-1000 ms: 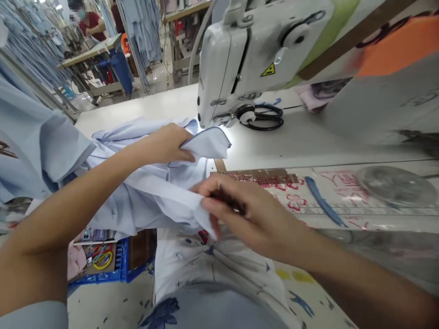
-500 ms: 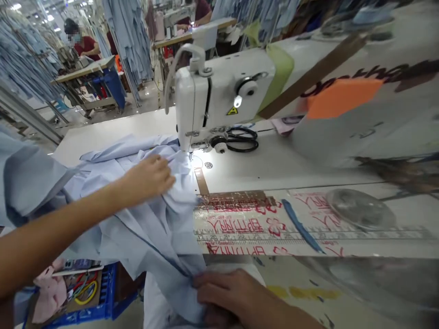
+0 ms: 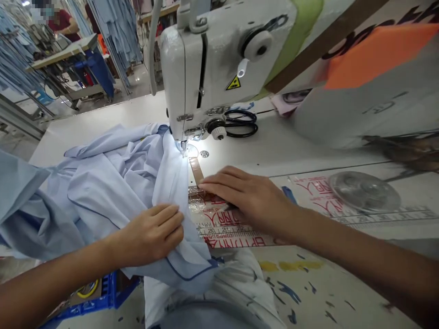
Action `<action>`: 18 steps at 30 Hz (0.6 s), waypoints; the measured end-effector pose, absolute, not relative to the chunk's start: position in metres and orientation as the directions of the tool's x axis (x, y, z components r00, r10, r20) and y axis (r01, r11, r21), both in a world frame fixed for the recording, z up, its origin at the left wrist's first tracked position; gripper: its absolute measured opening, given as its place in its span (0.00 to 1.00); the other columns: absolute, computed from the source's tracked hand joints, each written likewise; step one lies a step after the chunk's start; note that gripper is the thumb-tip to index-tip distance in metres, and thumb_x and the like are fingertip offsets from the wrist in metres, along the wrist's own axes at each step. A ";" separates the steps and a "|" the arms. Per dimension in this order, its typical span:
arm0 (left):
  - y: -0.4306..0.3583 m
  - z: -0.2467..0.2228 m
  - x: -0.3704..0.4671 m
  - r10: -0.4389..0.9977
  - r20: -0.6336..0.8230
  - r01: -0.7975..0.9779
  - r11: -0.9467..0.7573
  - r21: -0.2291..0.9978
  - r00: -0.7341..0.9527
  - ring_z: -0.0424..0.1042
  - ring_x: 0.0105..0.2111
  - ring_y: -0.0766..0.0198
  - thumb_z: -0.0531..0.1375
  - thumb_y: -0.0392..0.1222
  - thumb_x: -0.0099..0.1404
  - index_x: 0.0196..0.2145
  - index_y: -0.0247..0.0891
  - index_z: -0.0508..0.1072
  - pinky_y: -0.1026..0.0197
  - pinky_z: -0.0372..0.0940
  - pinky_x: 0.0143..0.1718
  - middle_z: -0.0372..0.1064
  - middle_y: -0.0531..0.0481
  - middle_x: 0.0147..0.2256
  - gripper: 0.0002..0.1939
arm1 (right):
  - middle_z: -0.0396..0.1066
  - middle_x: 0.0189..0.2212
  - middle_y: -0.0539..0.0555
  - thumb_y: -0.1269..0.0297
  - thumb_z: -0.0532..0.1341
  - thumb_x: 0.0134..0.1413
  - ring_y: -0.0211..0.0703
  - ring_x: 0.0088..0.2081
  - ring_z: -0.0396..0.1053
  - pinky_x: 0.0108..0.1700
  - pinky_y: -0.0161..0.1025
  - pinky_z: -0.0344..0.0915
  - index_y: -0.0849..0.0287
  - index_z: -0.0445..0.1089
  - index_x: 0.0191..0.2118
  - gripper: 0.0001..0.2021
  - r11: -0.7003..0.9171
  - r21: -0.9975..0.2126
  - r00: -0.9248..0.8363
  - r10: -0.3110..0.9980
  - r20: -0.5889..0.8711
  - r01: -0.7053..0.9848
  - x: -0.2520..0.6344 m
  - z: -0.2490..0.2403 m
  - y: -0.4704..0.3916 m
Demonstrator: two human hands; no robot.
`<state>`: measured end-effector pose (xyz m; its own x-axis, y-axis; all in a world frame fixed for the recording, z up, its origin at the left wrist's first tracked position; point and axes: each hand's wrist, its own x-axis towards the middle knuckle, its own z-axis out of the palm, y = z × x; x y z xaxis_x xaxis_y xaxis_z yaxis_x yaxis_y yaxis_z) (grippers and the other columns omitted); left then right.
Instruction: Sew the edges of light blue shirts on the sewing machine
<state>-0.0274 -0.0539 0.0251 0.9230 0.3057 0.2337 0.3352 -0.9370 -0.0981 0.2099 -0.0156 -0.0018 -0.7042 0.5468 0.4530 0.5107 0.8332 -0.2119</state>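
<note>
A light blue shirt (image 3: 113, 178) with dark blue edging lies bunched on the table, one edge running under the needle area of a white sewing machine (image 3: 219, 68). My left hand (image 3: 154, 235) is closed on the shirt's near part, fingers curled into the cloth. My right hand (image 3: 245, 196) lies palm down over the taped table edge, fingers stretched toward a brown tape strip (image 3: 196, 171), apart from the shirt. Something dark shows beneath the right palm; I cannot make it out. The shirt's dark-edged corner (image 3: 195, 273) hangs over the table's front.
Black-handled scissors (image 3: 242, 123) lie behind the needle. A printed ruler strip (image 3: 226, 230) runs along the front edge, with a round clear disc (image 3: 364, 191) at right. Below left stands a blue crate (image 3: 109, 292). A person (image 3: 63, 25) sits at another table behind.
My right hand has let go of the shirt's lower edge and moved up onto the table. My left hand has slid nearer along the cloth. The view has moved closer to the machine.
</note>
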 end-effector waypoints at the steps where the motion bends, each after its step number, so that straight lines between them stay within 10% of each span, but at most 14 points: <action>1: -0.055 0.025 -0.027 0.295 0.245 0.325 -0.941 -0.094 0.924 0.69 0.44 0.57 0.51 0.29 0.64 0.32 0.29 0.69 0.54 0.68 0.47 0.71 0.41 0.38 0.07 | 0.69 0.44 0.59 0.80 0.47 0.53 0.46 0.44 0.64 0.42 0.45 0.67 0.66 0.66 0.47 0.18 0.852 -0.173 -0.731 0.515 0.448 0.494 0.207 -0.001 -0.007; 18: -0.054 0.020 -0.025 0.291 0.275 0.347 -0.920 -0.181 0.916 0.68 0.47 0.49 0.54 0.30 0.62 0.37 0.24 0.68 0.49 0.68 0.48 0.71 0.36 0.40 0.06 | 0.66 0.48 0.60 0.72 0.44 0.62 0.46 0.49 0.58 0.50 0.48 0.59 0.66 0.65 0.49 0.17 0.925 -0.092 -0.832 0.373 0.410 0.369 0.199 -0.012 0.035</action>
